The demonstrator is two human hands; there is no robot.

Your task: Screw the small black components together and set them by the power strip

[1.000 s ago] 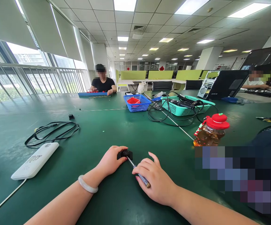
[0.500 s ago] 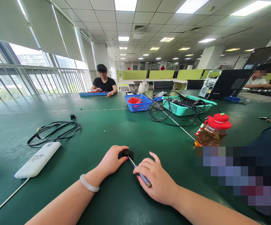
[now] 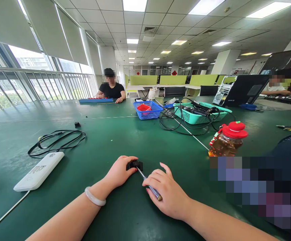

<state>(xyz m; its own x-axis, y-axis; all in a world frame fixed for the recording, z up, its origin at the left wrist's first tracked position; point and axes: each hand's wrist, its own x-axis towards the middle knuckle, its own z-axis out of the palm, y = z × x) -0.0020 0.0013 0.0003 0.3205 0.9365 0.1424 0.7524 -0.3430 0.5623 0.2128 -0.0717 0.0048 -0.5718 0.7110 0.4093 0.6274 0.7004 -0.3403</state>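
A small black part (image 3: 137, 164) rests on the green table (image 3: 115, 211), and my left hand (image 3: 120, 171) pinches its left side between thumb and fingers. My right hand (image 3: 167, 190) holds a screwdriver (image 3: 153, 190) by its clear handle, fingers wrapped round it and the index finger raised. The metal tip points up and left and meets the front of the black part. Where exactly the tip sits on the part is too small to tell.
At left lie a white power strip (image 3: 40, 171), a coiled black cable (image 3: 60, 142) and a small black piece (image 3: 77, 124). Beyond are a blue basket (image 3: 148, 113) and a teal basket (image 3: 197, 117) with cables. A red-lidded bottle (image 3: 228, 144) stands right. A person (image 3: 111, 88) sits opposite.
The blue tray by the person opposite has shifted to the left. My hands, the screwdriver and the black part look the same.
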